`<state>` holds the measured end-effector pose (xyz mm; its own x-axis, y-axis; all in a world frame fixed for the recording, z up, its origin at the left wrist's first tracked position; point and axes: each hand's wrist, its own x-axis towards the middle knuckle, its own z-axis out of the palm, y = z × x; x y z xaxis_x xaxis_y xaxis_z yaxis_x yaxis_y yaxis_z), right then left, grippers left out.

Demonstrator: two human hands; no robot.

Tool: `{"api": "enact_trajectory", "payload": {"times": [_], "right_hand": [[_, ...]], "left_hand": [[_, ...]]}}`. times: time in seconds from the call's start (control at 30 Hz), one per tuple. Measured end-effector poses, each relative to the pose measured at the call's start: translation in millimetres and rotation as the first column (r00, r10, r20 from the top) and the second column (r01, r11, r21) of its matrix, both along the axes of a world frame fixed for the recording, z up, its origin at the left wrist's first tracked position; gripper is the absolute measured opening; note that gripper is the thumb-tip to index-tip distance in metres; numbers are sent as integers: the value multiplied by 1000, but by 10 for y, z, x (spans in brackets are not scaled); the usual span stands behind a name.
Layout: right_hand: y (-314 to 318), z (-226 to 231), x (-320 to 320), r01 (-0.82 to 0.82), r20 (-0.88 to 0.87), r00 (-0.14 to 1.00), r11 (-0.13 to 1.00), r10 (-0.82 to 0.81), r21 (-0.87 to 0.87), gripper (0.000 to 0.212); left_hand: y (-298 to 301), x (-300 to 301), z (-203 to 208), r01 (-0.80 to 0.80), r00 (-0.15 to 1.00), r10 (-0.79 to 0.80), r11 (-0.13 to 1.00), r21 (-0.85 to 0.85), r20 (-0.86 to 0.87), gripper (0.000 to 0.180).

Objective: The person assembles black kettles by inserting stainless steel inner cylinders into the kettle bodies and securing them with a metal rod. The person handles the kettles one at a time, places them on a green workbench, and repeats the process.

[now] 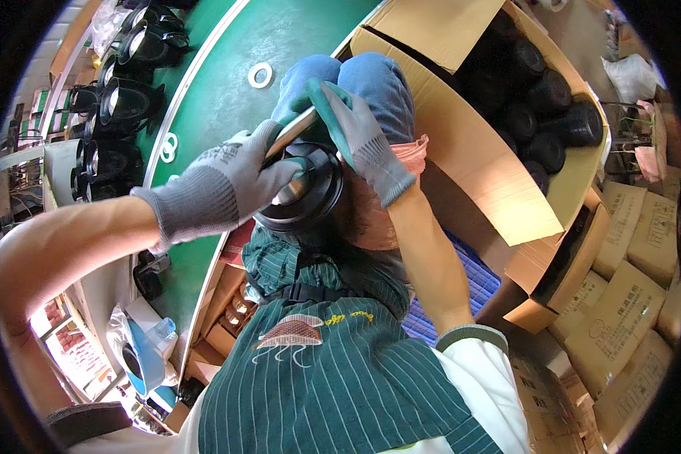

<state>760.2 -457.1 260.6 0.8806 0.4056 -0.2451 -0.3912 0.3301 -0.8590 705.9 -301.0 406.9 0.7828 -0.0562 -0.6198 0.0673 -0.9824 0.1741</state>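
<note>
Gloved left hand [219,181] and right hand [359,136] clamp a round black lamp housing [306,193]; seating its shiny disc [291,132] squarely likely needs even pressure.

A green work surface [227,83] with a pale rim curves across the upper left under bright daylight. Stacked brown cardboard cartons [620,318] crowd the floor at right, beside a large open box [461,144].
</note>
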Motion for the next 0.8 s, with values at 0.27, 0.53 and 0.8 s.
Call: {"api": "enact_trajectory", "payload": {"times": [0.27,0.53,0.8], "right_hand": [[663,-245,116,-338,109,939,934,326,118,63],[219,-462,44,-294,60,956,933,288,205,46],[470,-832,3,-90,-58,992,958,109,271,58]], "left_hand": [[-68,-209,-237,-499,855,507,862,94,-110,38],[-88,-173,-139,-193,974,199,979,-58,112,42],[-292,20,-133,-336,938,342,937,101,-54,51]]}}
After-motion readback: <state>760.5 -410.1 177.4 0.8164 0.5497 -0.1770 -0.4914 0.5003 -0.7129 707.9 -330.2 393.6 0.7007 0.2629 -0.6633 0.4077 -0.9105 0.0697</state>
